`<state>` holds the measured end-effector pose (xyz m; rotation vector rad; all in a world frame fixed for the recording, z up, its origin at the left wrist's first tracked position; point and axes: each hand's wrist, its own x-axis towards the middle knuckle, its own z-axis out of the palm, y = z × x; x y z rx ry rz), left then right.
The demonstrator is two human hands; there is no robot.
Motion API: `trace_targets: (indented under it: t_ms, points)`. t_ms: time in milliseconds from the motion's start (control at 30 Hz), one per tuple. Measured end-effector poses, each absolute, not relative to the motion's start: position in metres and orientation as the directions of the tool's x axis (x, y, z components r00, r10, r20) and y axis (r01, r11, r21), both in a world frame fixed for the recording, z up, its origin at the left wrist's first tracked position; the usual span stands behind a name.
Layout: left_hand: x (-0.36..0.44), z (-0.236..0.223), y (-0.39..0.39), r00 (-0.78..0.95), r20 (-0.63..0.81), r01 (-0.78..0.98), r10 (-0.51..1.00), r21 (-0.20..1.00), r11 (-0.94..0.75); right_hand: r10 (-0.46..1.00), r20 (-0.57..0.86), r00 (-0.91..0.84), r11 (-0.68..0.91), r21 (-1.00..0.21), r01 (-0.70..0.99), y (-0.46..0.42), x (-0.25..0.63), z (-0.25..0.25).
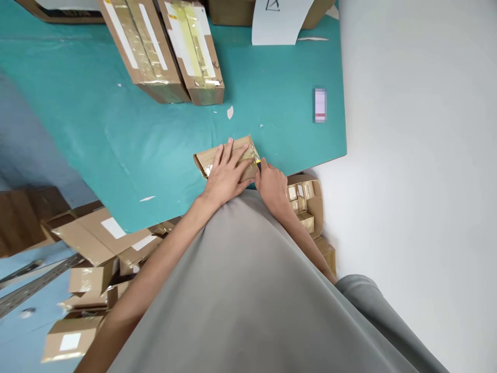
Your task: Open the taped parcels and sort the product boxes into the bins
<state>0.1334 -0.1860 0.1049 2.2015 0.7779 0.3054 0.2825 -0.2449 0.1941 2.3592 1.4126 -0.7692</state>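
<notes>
A small taped cardboard box [239,144] lies at the near edge of the green-covered table, in the middle of the head view. My left hand [226,176] rests flat on top of it with the fingers spread. At the box's right end my right hand [272,185] is closed around a black and yellow utility knife [259,165]. The front of the knife touches the tape at that end; its blade is too small to make out. My left hand and wrist hide part of the box.
Two taped cartons [196,57] stand at the back of the green table [163,134]. A blurred pinkish packet [320,105] lies at right. An open carton of small boxes [316,202] sits below the right edge. Several cardboard boxes [87,233] are piled at lower left. A white wall [419,155] borders the right.
</notes>
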Motion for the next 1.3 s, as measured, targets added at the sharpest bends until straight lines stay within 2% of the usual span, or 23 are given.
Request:
trace_targets:
  t_ms: [233, 433, 600, 767, 967, 1300]
  points:
    - [0.135, 0.092, -0.189, 0.774, 0.025, 0.373, 0.633, 0.790, -0.487, 0.693, -0.549, 0.467, -0.526, 0.058, 0.848, -0.235, 0.268, 0.189]
    - [0.142, 0.090, -0.193, 0.765, 0.055, 0.291, 0.642, 0.859, -0.420, 0.616, -0.561, 0.553, -0.609, 0.106, 0.786, -0.259, 0.264, 0.196]
    - [0.139, 0.090, -0.191, 0.774, 0.048, 0.279, 0.632, 0.869, -0.409, 0.570, -0.582, 0.580, -0.640, 0.128, 0.758, -0.279, 0.258, 0.202]
    - [0.133, 0.090, -0.187, 0.770, 0.038, 0.303, 0.637, 0.856, -0.419, 0.591, -0.572, 0.570, -0.642, 0.096, 0.761, -0.280, 0.249, 0.214]
    - [0.130, 0.089, -0.187, 0.779, 0.036, 0.310, 0.627, 0.846, -0.434, 0.707, -0.499, 0.500, -0.596, -0.041, 0.802, -0.263, 0.250, 0.207]
    - [0.133, 0.092, -0.190, 0.796, 0.001, 0.345, 0.606, 0.821, -0.454, 0.674, -0.534, 0.510, -0.617, -0.028, 0.787, -0.263, 0.274, 0.188]
